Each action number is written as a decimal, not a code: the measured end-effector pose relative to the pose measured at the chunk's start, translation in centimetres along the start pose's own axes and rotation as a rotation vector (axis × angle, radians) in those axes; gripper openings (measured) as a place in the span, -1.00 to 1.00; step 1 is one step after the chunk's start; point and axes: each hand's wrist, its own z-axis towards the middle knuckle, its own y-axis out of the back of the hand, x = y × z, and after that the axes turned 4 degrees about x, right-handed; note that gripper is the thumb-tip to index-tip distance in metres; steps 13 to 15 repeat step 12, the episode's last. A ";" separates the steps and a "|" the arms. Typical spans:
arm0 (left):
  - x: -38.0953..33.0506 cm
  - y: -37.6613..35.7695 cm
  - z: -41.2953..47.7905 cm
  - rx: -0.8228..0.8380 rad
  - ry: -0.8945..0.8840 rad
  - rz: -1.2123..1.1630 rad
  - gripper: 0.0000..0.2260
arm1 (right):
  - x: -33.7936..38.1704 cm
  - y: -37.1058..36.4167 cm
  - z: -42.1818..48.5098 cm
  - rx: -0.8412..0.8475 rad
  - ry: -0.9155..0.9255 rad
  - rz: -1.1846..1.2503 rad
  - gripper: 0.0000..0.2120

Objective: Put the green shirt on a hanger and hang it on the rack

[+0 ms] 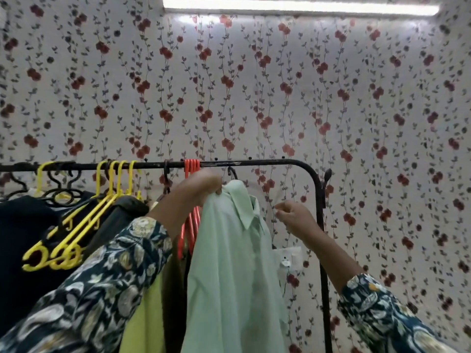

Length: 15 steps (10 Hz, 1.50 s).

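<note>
A pale green shirt (234, 263) hangs from a dark hanger hook (232, 172) just under the black rack bar (254, 163), near the rack's right end. My left hand (201, 186) is closed on the shirt's collar and shoulder at the top. To the right of the collar, my right hand (293, 214) hovers a little apart from the shirt, its fingers pinched together with nothing visible in them. Whether the hook rests on the bar I cannot tell.
Several yellow hangers (76, 225) and red hangers (191, 169) hang on the bar to the left, with dark garments (23, 238) and a yellow-green garment (145, 319). The rack's right post (322, 250) stands beside the shirt. A wall socket (288, 257) sits behind it.
</note>
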 end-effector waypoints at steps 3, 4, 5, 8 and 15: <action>-0.7 -1.9 4.9 -0.190 -0.092 0.097 -0.82 | -2.4 -1.2 5.1 0.050 0.023 0.076 -0.72; -0.3 -2.7 4.8 -0.265 -0.150 0.218 -0.73 | -3.3 -1.2 5.9 0.086 0.058 0.089 -0.74; 0.5 -4.2 3.4 -0.326 -0.109 0.299 -0.82 | -3.6 -1.1 6.1 0.113 0.075 0.102 -0.75; 2.6 -9.3 0.7 -0.449 -0.052 0.317 -0.77 | -4.3 -0.1 5.0 0.116 0.126 0.152 -0.78; 3.1 -8.7 -1.4 -0.259 -0.045 0.224 -0.52 | -2.1 1.6 0.6 0.084 0.170 0.255 -0.79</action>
